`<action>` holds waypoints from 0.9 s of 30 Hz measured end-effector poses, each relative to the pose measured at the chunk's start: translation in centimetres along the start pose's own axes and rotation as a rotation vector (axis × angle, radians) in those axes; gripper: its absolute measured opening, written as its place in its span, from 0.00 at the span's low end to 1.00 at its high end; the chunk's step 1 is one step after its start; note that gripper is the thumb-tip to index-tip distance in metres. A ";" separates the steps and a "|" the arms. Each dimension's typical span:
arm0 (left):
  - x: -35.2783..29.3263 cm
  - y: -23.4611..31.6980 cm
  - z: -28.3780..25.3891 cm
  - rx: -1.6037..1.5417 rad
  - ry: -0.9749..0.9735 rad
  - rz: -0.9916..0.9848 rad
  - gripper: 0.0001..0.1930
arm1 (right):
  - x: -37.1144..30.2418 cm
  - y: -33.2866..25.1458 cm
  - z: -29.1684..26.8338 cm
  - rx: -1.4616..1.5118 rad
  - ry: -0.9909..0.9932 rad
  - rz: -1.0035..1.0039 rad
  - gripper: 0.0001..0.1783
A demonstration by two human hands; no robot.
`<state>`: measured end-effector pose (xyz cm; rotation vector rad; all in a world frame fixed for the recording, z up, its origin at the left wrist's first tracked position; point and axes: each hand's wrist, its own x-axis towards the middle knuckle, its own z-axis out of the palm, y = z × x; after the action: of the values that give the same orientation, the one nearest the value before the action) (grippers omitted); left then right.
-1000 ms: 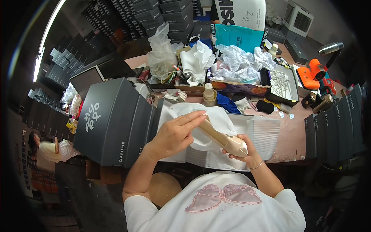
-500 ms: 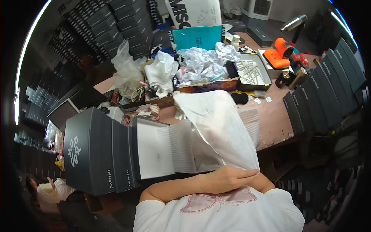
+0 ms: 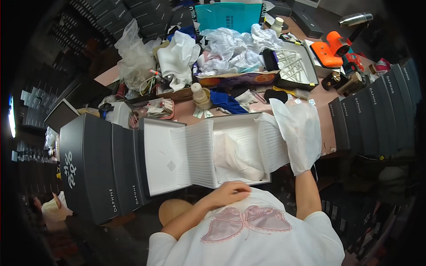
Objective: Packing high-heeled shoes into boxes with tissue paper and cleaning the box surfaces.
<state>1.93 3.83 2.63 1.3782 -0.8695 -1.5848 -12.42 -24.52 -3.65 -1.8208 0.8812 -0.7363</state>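
An open shoe box (image 3: 239,119) with a white inside lies in front of me, its lid (image 3: 164,162) folded out to the left. Ribbed white padding (image 3: 199,148) spreads over both sides of it. In the box rests a pale bundle (image 3: 233,157) in thin white wrapping; its contents are hidden. My right hand is covered by a thin white bag or sheet (image 3: 304,135) at the box's right end, so its fingers are hidden; I cannot tell whether the hand is inside or behind it. My left hand (image 3: 231,193) lies against my shirt near the box's front edge, holding nothing, fingers loosely bent.
Dark shoe boxes (image 3: 97,168) stand in a row at left, more (image 3: 368,113) at right. Behind sit crumpled white paper (image 3: 235,51), a tray of white sticks (image 3: 295,66), a plastic bottle (image 3: 202,95), a blue cloth (image 3: 228,103) and an orange device (image 3: 328,51).
The white bag or sheet has moved from above the box to its right side with my right arm. My left hand has drawn back leftward, uncovering the box's inside.
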 end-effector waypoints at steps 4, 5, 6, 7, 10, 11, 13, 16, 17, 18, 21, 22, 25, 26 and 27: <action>-6.7 -11.8 -2.8 0.061 0.473 -0.399 0.21 | -2.2 11.3 -3.1 -0.611 -0.441 0.217 0.20; -7.8 -15.6 -2.2 -0.250 0.620 -0.451 0.22 | -3.1 14.7 -4.1 -0.803 -0.617 0.218 0.19; -8.6 -17.6 -1.8 -0.570 0.760 -0.497 0.24 | -6.6 18.4 -6.0 -0.782 -0.581 -0.059 0.18; -8.2 -17.3 -1.3 -0.834 0.837 -0.472 0.25 | -7.2 15.4 -6.5 -0.818 -0.835 -0.164 0.16; -5.2 -21.4 -1.7 -1.405 0.868 -0.243 0.24 | -4.2 -5.9 -1.4 -0.381 -1.138 0.576 0.15; -4.2 -21.1 -1.7 -1.391 0.942 -0.162 0.22 | -3.9 -7.0 0.8 -0.384 -1.086 0.317 0.16; -1.9 -19.9 -1.9 -1.359 1.082 0.024 0.18 | -5.0 -4.6 5.9 -0.305 -0.791 -0.086 0.26; -1.7 -16.5 -3.2 -0.730 1.138 0.247 0.12 | -7.2 2.7 13.8 -0.315 -0.774 -0.215 0.39; -2.5 -13.5 -3.7 -0.284 1.089 0.168 0.09 | -7.3 3.8 14.6 -0.358 -0.814 -0.127 0.38; -2.3 -11.2 -3.8 0.058 1.088 0.279 0.10 | -7.5 4.5 15.2 -0.401 -0.851 -0.038 0.36; -0.3 -8.8 -3.3 0.825 0.834 0.523 0.13 | -7.6 2.1 14.4 -0.371 -0.829 0.017 0.29; 0.7 -7.5 -2.7 0.871 0.658 0.487 0.14 | -7.5 0.8 13.4 -0.343 -0.796 0.000 0.27; 6.0 -3.5 -2.4 0.943 0.304 0.639 0.14 | -7.6 0.5 12.5 -0.292 -0.659 -0.093 0.25; 7.1 -4.8 -2.8 0.660 0.372 0.562 0.14 | -7.5 0.8 12.7 -0.286 -0.635 -0.144 0.24; 8.5 -6.1 -3.2 0.375 0.400 0.476 0.13 | -7.8 1.6 12.4 -0.289 -0.606 -0.187 0.23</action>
<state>3.84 -1.36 -6.80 1.5285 -1.1716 -0.7762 -7.38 -12.48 -10.49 -2.2294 0.4313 -0.1358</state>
